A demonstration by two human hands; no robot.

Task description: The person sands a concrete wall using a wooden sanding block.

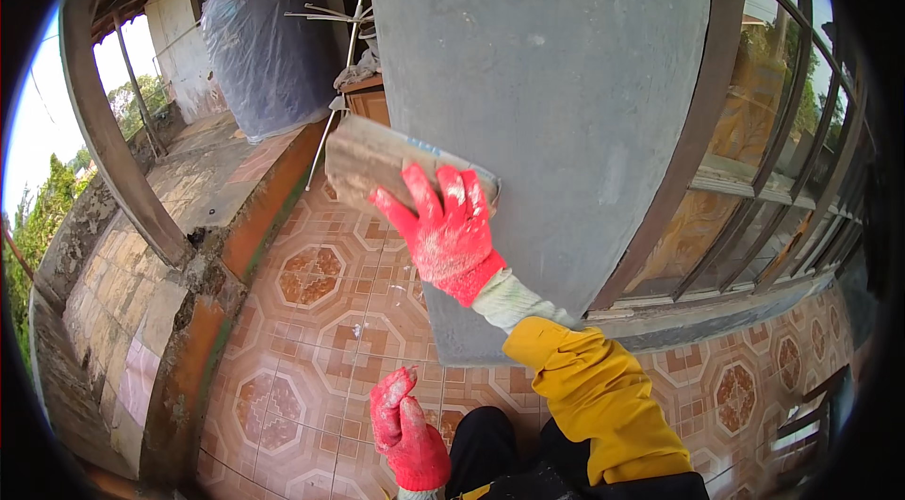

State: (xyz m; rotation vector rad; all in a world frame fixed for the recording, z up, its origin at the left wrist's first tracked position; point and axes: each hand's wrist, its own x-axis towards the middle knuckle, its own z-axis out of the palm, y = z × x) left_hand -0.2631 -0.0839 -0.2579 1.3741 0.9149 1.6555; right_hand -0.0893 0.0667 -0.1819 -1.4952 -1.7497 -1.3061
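My right hand, in a red coated work glove smeared with white, reaches up to the grey wall. Its fingers spread over a flat brown pad with a blue marking on its upper edge; whether the pad is folded paper or board is unclear. The pad lies against the wall's left edge and overhangs it. Lower down, my left hand, gloved the same way, hovers before my knees with curled fingers and the thumb against them. Nothing shows in it.
Patterned tiles cover the floor, with white specks on them. A low, worn ledge and a post stand left. Behind are a plastic-wrapped bulky object and a thin metal rack. Framed windows line the right.
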